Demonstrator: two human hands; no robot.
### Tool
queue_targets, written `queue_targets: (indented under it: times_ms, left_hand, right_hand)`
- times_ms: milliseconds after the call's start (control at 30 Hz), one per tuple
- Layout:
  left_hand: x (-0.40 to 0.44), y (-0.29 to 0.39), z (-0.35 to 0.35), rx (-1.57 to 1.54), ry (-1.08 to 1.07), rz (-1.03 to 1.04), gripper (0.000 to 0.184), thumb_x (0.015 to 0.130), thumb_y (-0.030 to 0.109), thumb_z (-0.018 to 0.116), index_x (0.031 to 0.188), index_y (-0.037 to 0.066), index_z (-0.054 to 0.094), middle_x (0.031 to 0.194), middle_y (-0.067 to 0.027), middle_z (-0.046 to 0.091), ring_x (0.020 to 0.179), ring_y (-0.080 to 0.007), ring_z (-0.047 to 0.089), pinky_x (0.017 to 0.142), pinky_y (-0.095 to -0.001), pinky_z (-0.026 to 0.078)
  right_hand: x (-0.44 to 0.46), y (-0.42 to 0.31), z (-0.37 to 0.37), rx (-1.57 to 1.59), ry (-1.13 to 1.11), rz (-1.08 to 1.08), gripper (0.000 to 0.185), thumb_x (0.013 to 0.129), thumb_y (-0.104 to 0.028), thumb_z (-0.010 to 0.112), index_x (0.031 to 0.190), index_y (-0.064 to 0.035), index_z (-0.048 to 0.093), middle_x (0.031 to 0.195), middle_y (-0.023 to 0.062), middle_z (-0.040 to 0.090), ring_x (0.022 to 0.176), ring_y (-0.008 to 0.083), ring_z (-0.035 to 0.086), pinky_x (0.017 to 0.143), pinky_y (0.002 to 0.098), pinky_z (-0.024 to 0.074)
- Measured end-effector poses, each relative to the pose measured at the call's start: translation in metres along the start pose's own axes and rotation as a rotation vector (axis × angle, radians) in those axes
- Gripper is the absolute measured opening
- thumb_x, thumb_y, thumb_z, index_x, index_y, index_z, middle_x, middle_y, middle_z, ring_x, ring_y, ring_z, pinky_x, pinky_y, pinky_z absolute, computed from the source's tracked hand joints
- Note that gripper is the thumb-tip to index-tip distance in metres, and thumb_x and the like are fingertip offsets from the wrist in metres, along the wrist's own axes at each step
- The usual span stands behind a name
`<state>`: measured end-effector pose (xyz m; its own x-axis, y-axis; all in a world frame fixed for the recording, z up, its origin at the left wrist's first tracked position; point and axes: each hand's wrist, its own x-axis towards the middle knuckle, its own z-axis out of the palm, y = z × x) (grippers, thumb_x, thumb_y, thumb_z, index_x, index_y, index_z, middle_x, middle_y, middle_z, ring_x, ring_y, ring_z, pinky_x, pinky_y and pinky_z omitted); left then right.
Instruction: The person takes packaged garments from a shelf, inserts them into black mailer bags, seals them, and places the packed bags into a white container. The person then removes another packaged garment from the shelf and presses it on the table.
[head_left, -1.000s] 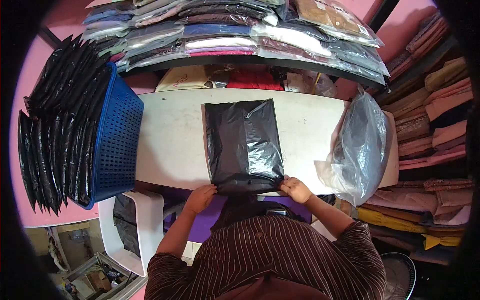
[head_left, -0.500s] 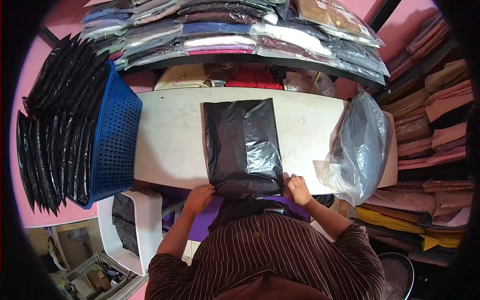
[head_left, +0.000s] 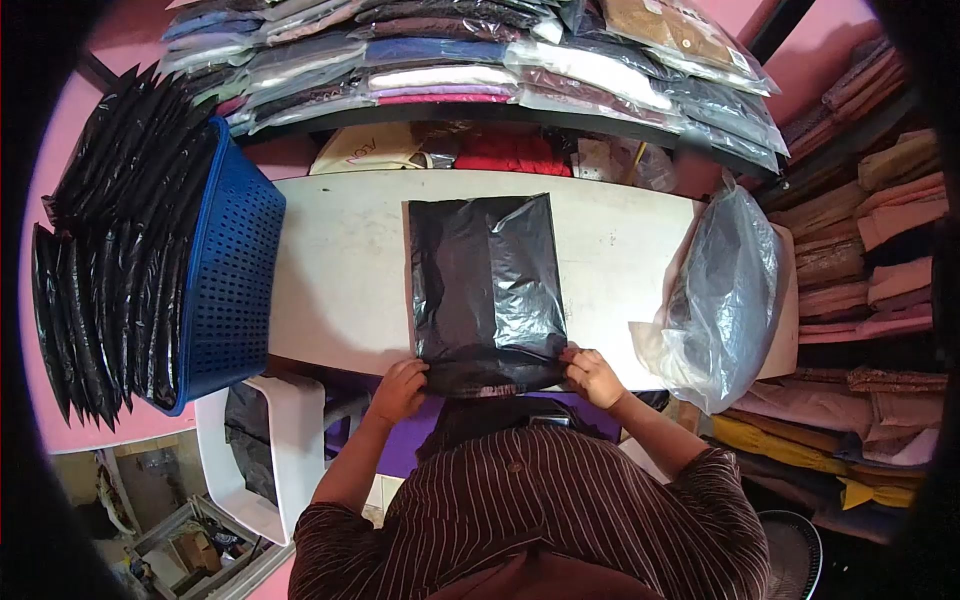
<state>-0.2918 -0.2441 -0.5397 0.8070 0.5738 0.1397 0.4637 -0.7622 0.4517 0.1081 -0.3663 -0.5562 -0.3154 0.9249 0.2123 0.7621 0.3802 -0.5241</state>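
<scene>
A shiny black plastic mailing bag lies flat on the white table, its near end reaching the table's front edge. My left hand pinches the bag's near left corner. At the near right corner, my right hand has its fingers closed on the plastic. Between the two hands the near end of the bag is bunched or folded over in a band. What is inside the bag cannot be seen.
A blue basket packed with black plastic parcels stands at the left. On the table's right lies a clear plastic bag. Wrapped garments fill a shelf behind; folded fabrics are stacked at right. A white chair is below left.
Both hands have shifted slightly away from my body at the corners, and the bag's near end now shows a clearer fold. The view has moved a little.
</scene>
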Motion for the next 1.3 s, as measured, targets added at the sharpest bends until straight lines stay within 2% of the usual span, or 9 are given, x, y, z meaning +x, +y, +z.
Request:
queue_targets:
  times_ms: [67,133,167,233,333,533,733,1067,1300]
  left_hand:
    - [0.006,0.000,0.000,-0.117,0.077,-0.044,0.028,0.060,0.002,0.067,0.084,0.005,0.053,0.105,-0.0112,0.061,0.101,-0.0324,0.057,0.090,-0.0412,0.046]
    - [0.010,0.002,0.002,-0.188,0.074,-0.136,0.026,0.061,0.002,0.066,0.083,0.005,0.053,0.101,-0.0112,0.062,0.098,-0.0323,0.058,0.088,-0.0407,0.047]
    - [0.011,0.002,0.002,-0.261,0.071,-0.227,0.024,0.062,0.001,0.065,0.083,0.004,0.053,0.097,-0.0111,0.062,0.096,-0.0321,0.058,0.085,-0.0403,0.048]
    - [0.011,0.003,0.003,-0.328,0.058,-0.285,0.022,0.063,0.000,0.064,0.082,0.004,0.053,0.093,-0.0111,0.062,0.092,-0.0323,0.059,0.083,-0.0404,0.048]
    - [0.009,0.001,0.009,-0.389,0.063,-0.336,0.019,0.066,0.000,0.064,0.081,0.005,0.054,0.088,-0.0111,0.063,0.088,-0.0328,0.060,0.081,-0.0405,0.048]
    - [0.004,-0.010,0.009,-0.372,0.018,-0.320,0.018,0.068,-0.001,0.065,0.081,0.005,0.055,0.090,-0.0112,0.065,0.087,-0.0336,0.061,0.080,-0.0417,0.048]
    - [0.008,-0.007,0.001,-0.288,-0.015,-0.240,0.018,0.066,-0.001,0.066,0.080,0.005,0.055,0.092,-0.0117,0.067,0.089,-0.0340,0.062,0.081,-0.0431,0.048]
    - [-0.002,-0.012,0.007,-0.263,-0.036,-0.272,0.020,0.065,-0.002,0.069,0.079,0.005,0.057,0.100,-0.0081,0.069,0.100,-0.0306,0.062,0.087,-0.0420,0.048]
    - [0.002,-0.005,0.003,-0.270,-0.014,-0.313,0.019,0.064,0.000,0.068,0.079,0.005,0.057,0.097,-0.0095,0.070,0.098,-0.0313,0.064,0.086,-0.0422,0.048]
  right_hand:
    - [0.005,-0.002,0.001,0.058,0.022,0.039,0.020,0.068,-0.002,0.067,0.085,-0.0058,0.058,0.102,0.0081,0.061,0.097,0.0289,0.058,0.084,0.0388,0.0458]
    - [0.008,0.002,0.006,0.494,0.006,0.447,0.021,0.068,0.007,0.064,0.085,-0.0035,0.056,0.091,0.0100,0.063,0.088,0.0294,0.061,0.079,0.0365,0.0477]
    - [0.009,0.006,0.007,0.495,0.006,0.445,0.021,0.068,0.007,0.064,0.085,-0.0035,0.056,0.091,0.0100,0.063,0.088,0.0294,0.061,0.079,0.0365,0.0477]
    - [0.013,0.014,0.003,0.596,-0.052,0.439,0.025,0.068,0.016,0.057,0.082,-0.0041,0.055,0.086,0.0074,0.060,0.082,0.0199,0.059,0.073,0.0277,0.0464]
    - [0.017,0.022,-0.004,0.674,-0.192,0.417,0.021,0.070,0.014,0.058,0.082,-0.0031,0.055,0.086,0.0047,0.058,0.081,0.0162,0.057,0.074,0.0271,0.0454]
    - [0.023,0.029,-0.012,0.838,-0.344,0.374,0.019,0.070,0.009,0.065,0.081,-0.0050,0.059,0.080,0.0036,0.061,0.081,0.0155,0.058,0.073,0.0295,0.0461]
    - [0.029,0.028,-0.016,0.766,-0.456,0.320,0.016,0.075,-0.001,0.074,0.079,-0.0065,0.060,0.079,0.0034,0.059,0.081,0.0168,0.057,0.075,0.0310,0.0457]
    - [0.024,0.027,-0.014,0.904,-0.435,0.385,0.014,0.077,0.002,0.071,0.083,-0.0055,0.061,0.082,0.0046,0.059,0.080,0.0174,0.058,0.076,0.0300,0.0468]
    - [0.007,0.015,-0.008,1.021,-0.193,0.463,0.011,0.082,0.007,0.066,0.084,-0.0030,0.061,0.087,0.0020,0.061,0.086,0.0125,0.058,0.082,0.0285,0.0475]
